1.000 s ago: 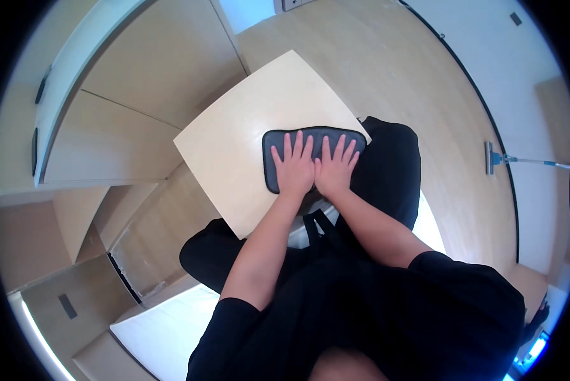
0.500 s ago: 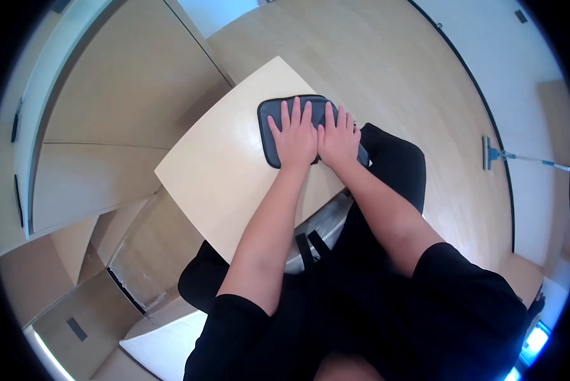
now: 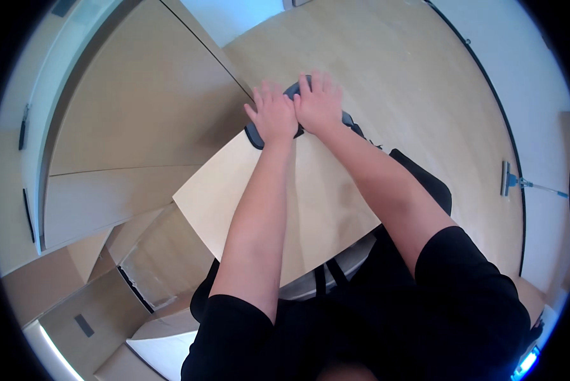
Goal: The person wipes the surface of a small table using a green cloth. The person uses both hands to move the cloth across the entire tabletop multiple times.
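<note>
A small light wooden table [image 3: 323,209] stands in front of me. At its far corner lies a dark grey flat pad [image 3: 254,135], mostly covered by my hands. My left hand [image 3: 273,115] and my right hand [image 3: 320,101] rest flat on it side by side, palms down, fingers spread and pointing away from me. Only the pad's left edge and a bit at the right show. Neither hand grips anything.
Tall light wooden cabinet doors [image 3: 139,108] stand at the left. Cardboard boxes [image 3: 94,305] sit at the lower left. A mop [image 3: 520,183] lies on the wooden floor [image 3: 412,76] at the right. A dark chair [image 3: 431,184] is under me.
Both hands have slid with the pad away from me, from the table's near middle toward its far corner. My arms are now stretched out further.
</note>
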Available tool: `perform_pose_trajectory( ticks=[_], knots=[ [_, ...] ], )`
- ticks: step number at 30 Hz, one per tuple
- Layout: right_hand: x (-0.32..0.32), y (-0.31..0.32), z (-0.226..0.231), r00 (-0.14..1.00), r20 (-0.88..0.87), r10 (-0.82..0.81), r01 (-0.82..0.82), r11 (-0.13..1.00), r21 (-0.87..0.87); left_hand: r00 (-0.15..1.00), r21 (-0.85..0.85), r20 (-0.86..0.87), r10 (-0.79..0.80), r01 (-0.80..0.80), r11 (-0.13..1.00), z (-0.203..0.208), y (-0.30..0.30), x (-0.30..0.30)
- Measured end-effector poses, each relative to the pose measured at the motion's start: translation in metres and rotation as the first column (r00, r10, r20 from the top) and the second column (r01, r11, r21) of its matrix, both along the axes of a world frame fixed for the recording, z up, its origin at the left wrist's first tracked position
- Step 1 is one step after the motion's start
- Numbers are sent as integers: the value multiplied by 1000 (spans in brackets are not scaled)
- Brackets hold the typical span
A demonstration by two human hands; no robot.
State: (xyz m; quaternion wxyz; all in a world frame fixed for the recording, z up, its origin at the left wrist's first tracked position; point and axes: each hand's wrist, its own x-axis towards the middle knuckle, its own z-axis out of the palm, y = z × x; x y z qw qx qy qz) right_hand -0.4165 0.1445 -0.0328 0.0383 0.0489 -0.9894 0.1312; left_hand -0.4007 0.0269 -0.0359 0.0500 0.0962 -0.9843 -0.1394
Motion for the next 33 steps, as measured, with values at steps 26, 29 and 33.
perform_pose_trajectory(
  ticks=[26, 29, 33],
  knots=[
    [322, -135, 13, 693, 25, 720, -721, 693, 23, 826, 250, 24, 563, -551, 796, 6, -113, 395],
    [350, -104, 9, 697, 7, 717, -717, 696, 40, 697, 261, 335, 634, -715, 648, 34, -78, 417],
    [379, -78, 7, 670, -4, 743, -743, 670, 12, 619, 234, 419, 664, -780, 580, 48, -49, 448]
  ],
)
